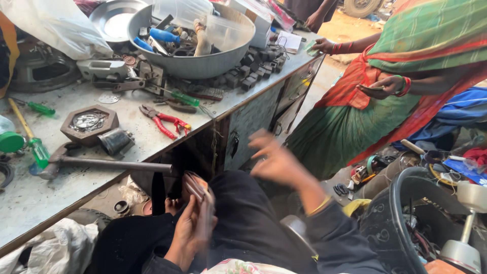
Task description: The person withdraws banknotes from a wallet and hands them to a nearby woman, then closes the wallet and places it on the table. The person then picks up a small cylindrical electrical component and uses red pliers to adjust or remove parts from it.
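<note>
A small dark wallet-like object (195,186) is pinched in the left hand (193,228), just below the workbench (30,198) edge. The right hand (276,160) is held spread and blurred, right of the workbench.

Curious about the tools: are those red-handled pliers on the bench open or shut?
Open: the red-handled pliers lie flat on the grey workbench, handles spread apart.

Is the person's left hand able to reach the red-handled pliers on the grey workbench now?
Probably not at once: the left hand holds a small brown wallet-like thing; otherwise the red-handled pliers lie uncovered near the workbench edge.
</note>
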